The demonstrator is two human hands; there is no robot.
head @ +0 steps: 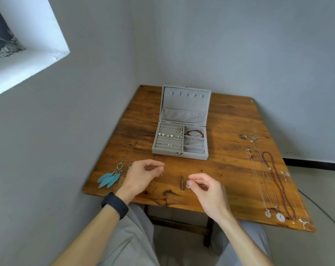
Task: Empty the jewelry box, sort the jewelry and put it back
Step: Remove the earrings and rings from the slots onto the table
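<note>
A grey velvet jewelry box [193,154] stands open mid-table, its lid upright. Pearl earrings [167,134] sit in its ring rolls and a red bead bracelet [194,133] lies in a right compartment. My left hand [143,174], with a black watch on the wrist, pinches a small earring just in front of the box. My right hand [207,191] pinches a small purple-stone earring [188,186] over the table's front. Turquoise feather earrings [111,177] lie left of my left hand. Several necklaces [274,181] are laid out along the table's right side.
The wooden table [230,120] stands in a corner, with grey walls at the left and behind. A small dark knot or slot [182,182] marks the wood between my hands. My knees are under the front edge.
</note>
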